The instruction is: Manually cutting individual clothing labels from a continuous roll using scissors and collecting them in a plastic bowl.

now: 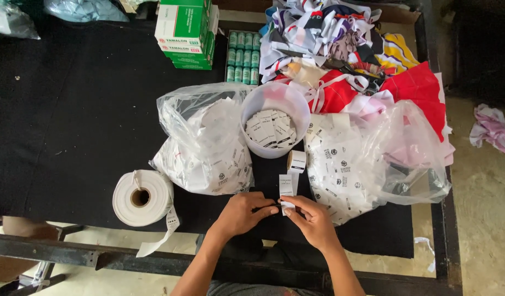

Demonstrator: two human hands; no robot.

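Note:
My left hand (242, 212) and my right hand (312, 219) meet at the near edge of the black table (71, 126). Together they pinch a small white printed label (287, 206) between their fingertips. A strip of labels (288, 183) runs up from it to a small label roll (296, 160). Just beyond stands a white plastic tub (274, 101) filled with cut labels. A clear bag of labels (206, 145) lies left of the tub, and another clear bag (362, 164) lies on the right.
A large white tape roll (141, 197) sits at the table's near left edge, its tail hanging over. Green-and-white boxes (186, 33) and a tray of green spools (242, 56) stand at the back. Mixed fabric scraps (351, 49) pile at the back right.

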